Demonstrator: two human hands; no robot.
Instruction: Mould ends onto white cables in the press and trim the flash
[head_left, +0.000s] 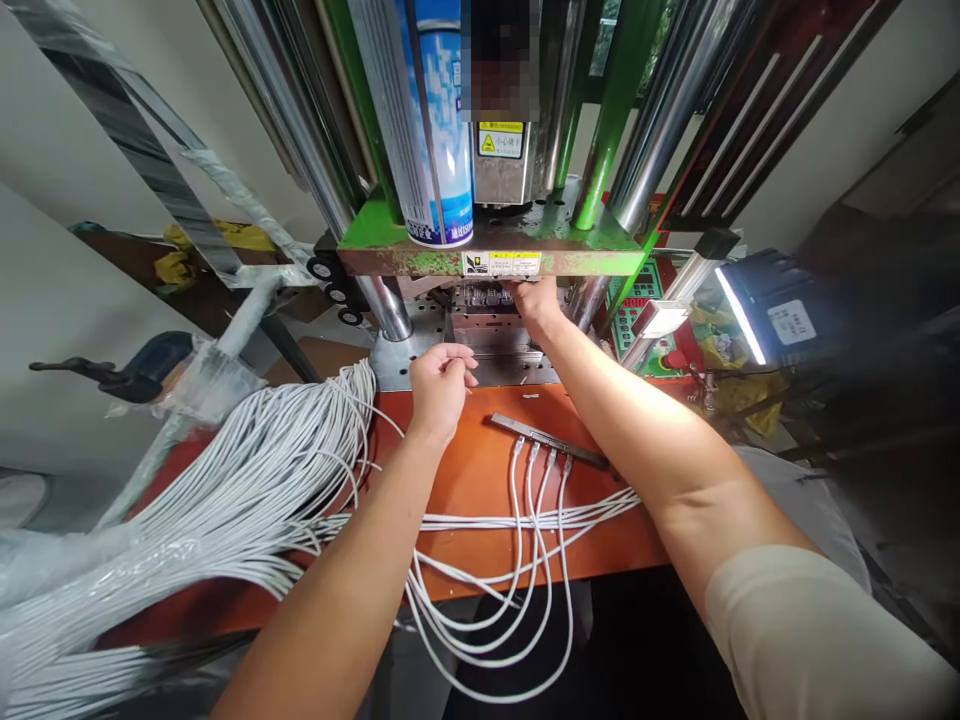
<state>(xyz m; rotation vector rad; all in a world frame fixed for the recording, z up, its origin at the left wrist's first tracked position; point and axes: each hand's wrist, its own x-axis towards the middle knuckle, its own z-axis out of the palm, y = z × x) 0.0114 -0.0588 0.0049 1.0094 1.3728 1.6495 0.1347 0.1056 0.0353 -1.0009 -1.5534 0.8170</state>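
My left hand hovers over the front of the metal base plate, its fingers loosely curled inward. No object shows in it. My right hand reaches under the green press plate, at the right end of the metal mould. Its fingers are mostly hidden there, so any hold is out of sight. On the orange table below lies a narrow metal bar, slightly slanted. Several white cables run from connectors set along the bar and loop down past the table's front edge.
A thick bundle of white cables fills the left side. A blue spray can stands on the press plate between steel columns. At the right are a control panel with a red button and a lit lamp.
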